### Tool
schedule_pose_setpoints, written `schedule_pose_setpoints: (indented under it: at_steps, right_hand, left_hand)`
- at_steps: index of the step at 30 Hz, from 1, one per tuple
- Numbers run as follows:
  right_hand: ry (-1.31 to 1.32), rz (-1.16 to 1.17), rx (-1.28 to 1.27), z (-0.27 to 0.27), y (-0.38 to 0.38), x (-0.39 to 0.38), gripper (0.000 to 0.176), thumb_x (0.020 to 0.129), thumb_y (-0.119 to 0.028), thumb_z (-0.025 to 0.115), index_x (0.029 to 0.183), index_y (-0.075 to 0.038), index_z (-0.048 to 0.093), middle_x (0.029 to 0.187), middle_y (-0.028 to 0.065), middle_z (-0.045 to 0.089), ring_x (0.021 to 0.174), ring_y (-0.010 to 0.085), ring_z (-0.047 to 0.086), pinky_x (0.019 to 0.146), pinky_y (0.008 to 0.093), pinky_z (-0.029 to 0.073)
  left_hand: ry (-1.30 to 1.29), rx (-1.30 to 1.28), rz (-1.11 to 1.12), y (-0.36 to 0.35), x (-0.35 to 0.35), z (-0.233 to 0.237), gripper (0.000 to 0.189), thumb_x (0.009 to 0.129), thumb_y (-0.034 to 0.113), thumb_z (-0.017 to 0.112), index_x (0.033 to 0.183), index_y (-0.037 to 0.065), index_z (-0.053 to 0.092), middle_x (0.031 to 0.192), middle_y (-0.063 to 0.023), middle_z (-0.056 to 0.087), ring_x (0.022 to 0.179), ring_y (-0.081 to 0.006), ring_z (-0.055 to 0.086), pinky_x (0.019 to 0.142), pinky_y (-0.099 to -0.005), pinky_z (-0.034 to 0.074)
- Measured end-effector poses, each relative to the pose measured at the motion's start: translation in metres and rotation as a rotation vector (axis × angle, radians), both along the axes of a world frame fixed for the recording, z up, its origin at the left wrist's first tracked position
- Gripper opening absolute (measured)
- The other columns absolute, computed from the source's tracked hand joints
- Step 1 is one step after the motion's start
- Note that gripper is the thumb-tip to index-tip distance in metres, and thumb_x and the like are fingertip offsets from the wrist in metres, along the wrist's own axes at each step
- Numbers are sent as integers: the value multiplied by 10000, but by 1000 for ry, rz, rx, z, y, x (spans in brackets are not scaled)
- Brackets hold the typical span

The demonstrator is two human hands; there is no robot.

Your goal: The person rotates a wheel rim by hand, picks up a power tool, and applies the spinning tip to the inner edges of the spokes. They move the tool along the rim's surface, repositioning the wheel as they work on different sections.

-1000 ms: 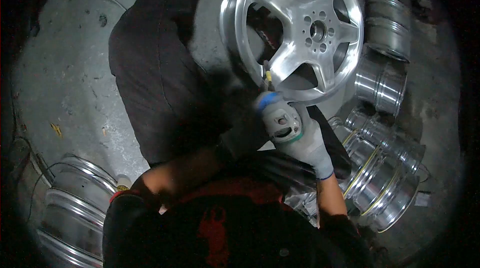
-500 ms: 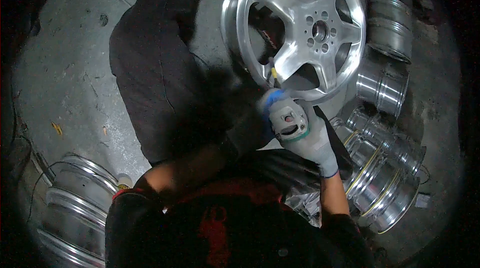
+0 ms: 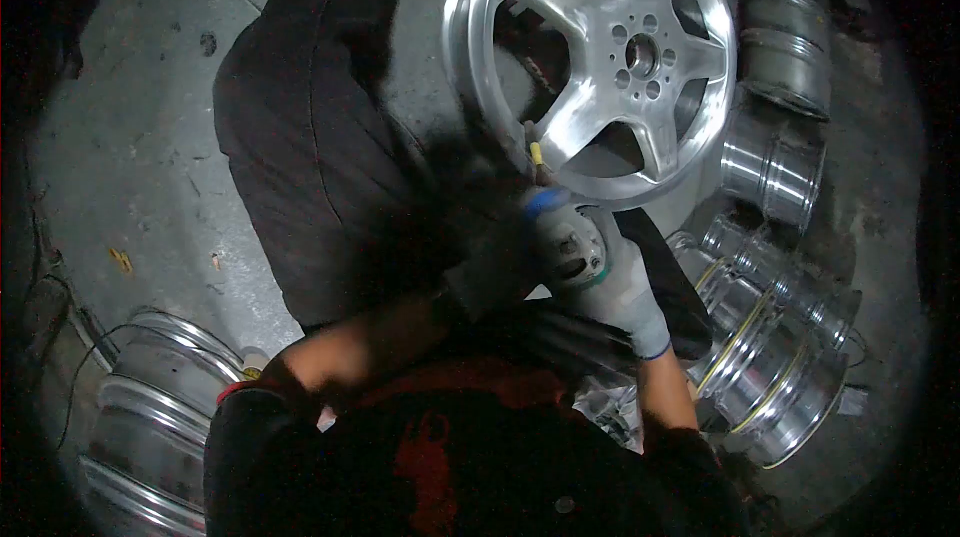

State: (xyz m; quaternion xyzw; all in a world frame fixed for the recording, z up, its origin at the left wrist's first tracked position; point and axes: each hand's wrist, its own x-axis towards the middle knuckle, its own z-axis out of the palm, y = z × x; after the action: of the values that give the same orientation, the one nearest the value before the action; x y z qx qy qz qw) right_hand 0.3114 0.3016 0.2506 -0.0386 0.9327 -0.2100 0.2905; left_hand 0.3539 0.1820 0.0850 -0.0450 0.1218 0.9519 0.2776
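With the power tool (image 3: 575, 242) at the near edge of the wheel (image 3: 603, 55), your right hand (image 3: 624, 295) closed around its body and your left (image 3: 500, 259) too blurred to read, you should guide the tip (image 3: 530, 132) with light, even pressure.

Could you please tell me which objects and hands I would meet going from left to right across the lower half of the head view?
Lower-left rims, left hand, tool, right hand, lower-right rims.
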Motion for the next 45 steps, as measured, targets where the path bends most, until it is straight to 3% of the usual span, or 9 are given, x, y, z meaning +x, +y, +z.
schedule_pose_setpoints:
  at_steps: [6, 8, 11, 15, 17, 23, 26, 30, 45]
  right_hand:
    - [-11, -80, -154, -16, 9, 10, 789, 759, -189, 877, 1418, -47, 468, 1263, 255, 645, 1146, 489, 643, 920, 539, 555]
    - [1, -71, -170, -21, 11, 13, 765, 761, -218, 879, 1400, -48, 493, 1320, 254, 608, 1193, 486, 608, 969, 519, 534]
    - [71, -16, -45, -24, 19, 18, 844, 738, -215, 914, 1423, -79, 441, 1122, 244, 727, 1071, 440, 713, 841, 480, 606]
    - [111, -49, -26, -26, 23, 21, 823, 745, -226, 913, 1415, -83, 458, 1123, 244, 728, 1072, 442, 715, 838, 471, 605]
    - [125, 24, -102, -33, 25, 20, 841, 754, -247, 913, 1441, -74, 460, 1142, 247, 724, 1090, 452, 709, 868, 470, 596]
    - [99, -125, -277, -30, -1, 27, 883, 835, -227, 830, 1575, -84, 372, 1252, 211, 697, 1082, 457, 695, 878, 498, 580]
    - [210, -163, -344, -33, -6, 30, 872, 829, -224, 840, 1564, -100, 387, 1265, 208, 696, 1082, 452, 702, 894, 495, 583]
    - [122, -245, -297, -13, -6, 24, 832, 812, -213, 848, 1523, -102, 430, 1244, 207, 700, 1082, 444, 703, 893, 500, 586]
    - [256, -246, -380, -81, 7, 66, 668, 761, -159, 761, 1366, 24, 546, 1137, 250, 688, 1112, 448, 653, 939, 525, 538]
  left_hand:
    - [-274, 235, -89, 4, 17, -20, 478, 1065, 166, 608, 1495, 54, 434, 1433, -119, 533, 1363, -250, 525, 1182, -414, 444]
    - [-228, -231, -253, -18, -1, 6, 408, 1035, 322, 633, 1341, 64, 555, 1198, -98, 624, 1147, -243, 632, 1008, -445, 557]
    - [-378, -39, -235, -31, -21, 41, 439, 1071, 459, 505, 1247, 71, 612, 1038, -91, 655, 1050, -247, 669, 995, -449, 563]
    - [-422, -184, -253, -35, -34, 56, 411, 1063, 439, 530, 1217, 67, 610, 1038, -88, 649, 1031, -242, 671, 993, -449, 568]
    - [-421, 403, -320, -32, -29, 21, 408, 1057, 371, 567, 1316, 55, 546, 1158, -86, 613, 1100, -229, 642, 985, -441, 575]
    - [-263, -272, -148, -66, -39, 80, 312, 1050, 346, 582, 1231, 98, 638, 1105, -76, 674, 1042, -225, 689, 972, -466, 587]
    - [-551, -61, -340, -67, -48, 69, 397, 1041, 377, 551, 1187, 36, 691, 1066, -103, 739, 1041, -251, 716, 973, -410, 575]
    - [-453, -332, -334, -55, -46, 67, 422, 1049, 364, 516, 1222, 14, 676, 1137, -129, 739, 1060, -249, 716, 968, -431, 574]
    - [-539, -205, -387, -71, -54, 72, 423, 980, 407, 596, 1218, 67, 679, 1193, -140, 718, 1112, -316, 689, 1017, -477, 531]
